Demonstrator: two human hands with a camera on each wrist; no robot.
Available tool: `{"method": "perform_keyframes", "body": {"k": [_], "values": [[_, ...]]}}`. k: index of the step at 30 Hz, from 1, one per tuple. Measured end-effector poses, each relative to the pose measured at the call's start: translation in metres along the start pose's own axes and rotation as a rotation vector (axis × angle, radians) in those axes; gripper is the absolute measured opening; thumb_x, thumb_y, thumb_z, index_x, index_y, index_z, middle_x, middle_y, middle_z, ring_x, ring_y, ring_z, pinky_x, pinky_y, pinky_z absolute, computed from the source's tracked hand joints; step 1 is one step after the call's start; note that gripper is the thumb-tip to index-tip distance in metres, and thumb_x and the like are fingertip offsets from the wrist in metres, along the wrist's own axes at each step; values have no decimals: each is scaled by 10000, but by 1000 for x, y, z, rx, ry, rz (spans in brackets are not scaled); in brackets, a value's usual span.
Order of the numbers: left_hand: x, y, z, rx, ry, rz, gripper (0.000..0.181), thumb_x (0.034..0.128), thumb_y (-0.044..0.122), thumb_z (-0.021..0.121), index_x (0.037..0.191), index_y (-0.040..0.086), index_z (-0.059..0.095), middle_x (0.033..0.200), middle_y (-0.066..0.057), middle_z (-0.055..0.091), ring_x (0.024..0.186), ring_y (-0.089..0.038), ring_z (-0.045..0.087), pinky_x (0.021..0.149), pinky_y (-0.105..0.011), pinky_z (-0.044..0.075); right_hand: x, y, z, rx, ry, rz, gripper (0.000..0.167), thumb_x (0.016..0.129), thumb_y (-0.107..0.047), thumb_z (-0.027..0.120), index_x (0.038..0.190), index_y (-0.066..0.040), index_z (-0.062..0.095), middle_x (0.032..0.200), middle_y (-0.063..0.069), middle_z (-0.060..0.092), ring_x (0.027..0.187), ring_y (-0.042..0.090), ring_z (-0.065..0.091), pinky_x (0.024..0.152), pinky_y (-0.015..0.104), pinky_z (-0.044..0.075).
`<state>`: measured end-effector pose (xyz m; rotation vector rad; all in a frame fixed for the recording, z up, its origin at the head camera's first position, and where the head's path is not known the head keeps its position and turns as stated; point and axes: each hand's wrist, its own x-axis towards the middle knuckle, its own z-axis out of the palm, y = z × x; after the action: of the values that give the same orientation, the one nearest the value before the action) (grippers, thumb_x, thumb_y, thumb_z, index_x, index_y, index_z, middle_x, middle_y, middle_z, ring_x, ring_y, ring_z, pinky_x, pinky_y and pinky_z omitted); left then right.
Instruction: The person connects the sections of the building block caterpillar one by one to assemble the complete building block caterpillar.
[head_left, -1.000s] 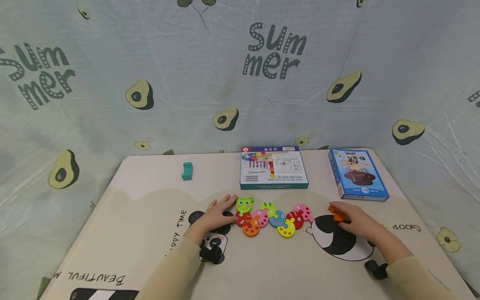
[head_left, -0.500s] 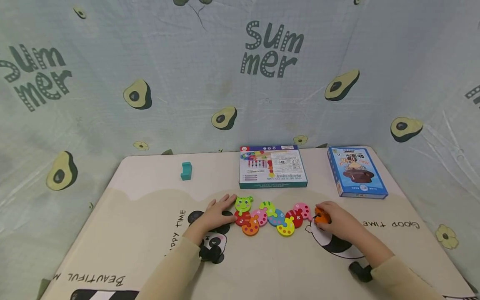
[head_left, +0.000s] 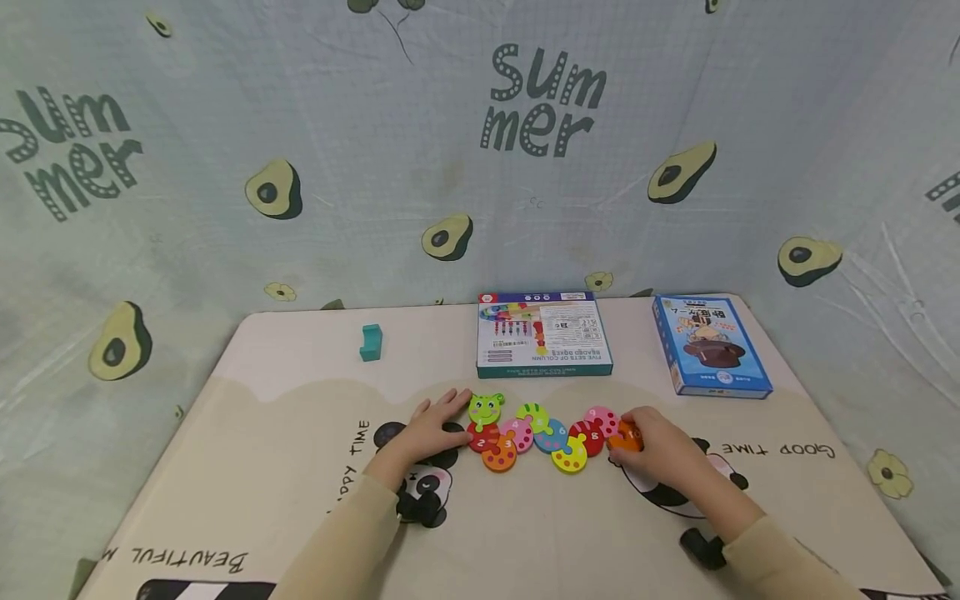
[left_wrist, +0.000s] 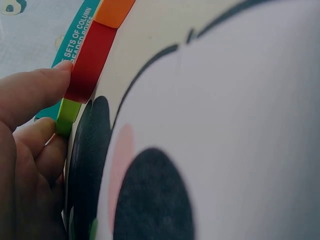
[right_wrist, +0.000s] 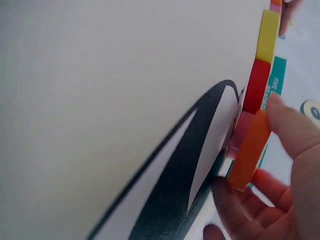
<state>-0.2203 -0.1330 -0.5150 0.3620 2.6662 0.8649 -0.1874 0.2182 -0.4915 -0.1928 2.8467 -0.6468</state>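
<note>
A caterpillar puzzle of round numbered pieces lies on the table, with its green smiling head (head_left: 486, 407) at the left end. My left hand (head_left: 429, 432) rests there, fingers extended; its thumb touches the red number 2 piece (left_wrist: 91, 65) and another finger is against the green head. At the other end, my right hand (head_left: 663, 446) pinches an orange piece (right_wrist: 251, 150) between thumb and fingers. This piece sits right beside the pink dotted piece (head_left: 600, 420); whether the two interlock cannot be told. In the right wrist view the orange piece looks slightly tilted.
Behind the puzzle lie a white-and-green game box (head_left: 545, 337) and a blue box (head_left: 710, 346). A small teal block (head_left: 371, 342) stands at the back left. The table (head_left: 555, 533) has a printed cover with pandas and lettering; a patterned curtain (head_left: 375, 167) rises behind it.
My right hand has moved left with the orange piece, from apart to beside the pink end piece. My left hand has stayed at the head.
</note>
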Motion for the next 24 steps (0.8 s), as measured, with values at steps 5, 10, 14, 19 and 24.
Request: {"method": "perform_keyframes", "body": {"k": [5,10,14,19,24], "values": [[0,1,0,-9,-3,-3,730,797,384,625,1430,240,292,1490,-6,283,1407,-189,163,1138,-491,-1,2,0,3,-117,27,-9,616,701,-402,743,1139,-22,536,1043,116,582,882,208,539,807,439,518],[2,0,1,-7,-3,2,731,796,389,623,1431,242,290,1491,-5,280,1407,-190,161,1138,-492,-2,3,5,7,-108,40,-19,595,708,-394,739,1133,-26,543,1066,127,577,935,238,541,835,452,506],[3,0,3,-6,-7,9,731,797,400,617,1431,244,290,1493,-9,277,1406,-194,168,1137,-495,5,2,11,9,-72,40,-17,608,705,-399,740,1141,-29,535,1090,133,565,961,250,535,854,464,495],[1,0,2,-4,-15,2,728,797,400,614,1430,242,292,1494,-15,273,1406,-198,168,1139,-490,2,2,15,11,-18,34,-19,628,703,-408,740,1163,-36,530,1133,144,554,1012,278,526,878,484,478],[0,1,2,0,-17,9,731,793,389,616,1429,219,299,1491,-38,281,1402,-220,177,1136,-499,11,0,18,9,59,11,-21,752,728,-434,710,1289,-16,432,1214,194,520,1088,340,504,897,516,459]]}}
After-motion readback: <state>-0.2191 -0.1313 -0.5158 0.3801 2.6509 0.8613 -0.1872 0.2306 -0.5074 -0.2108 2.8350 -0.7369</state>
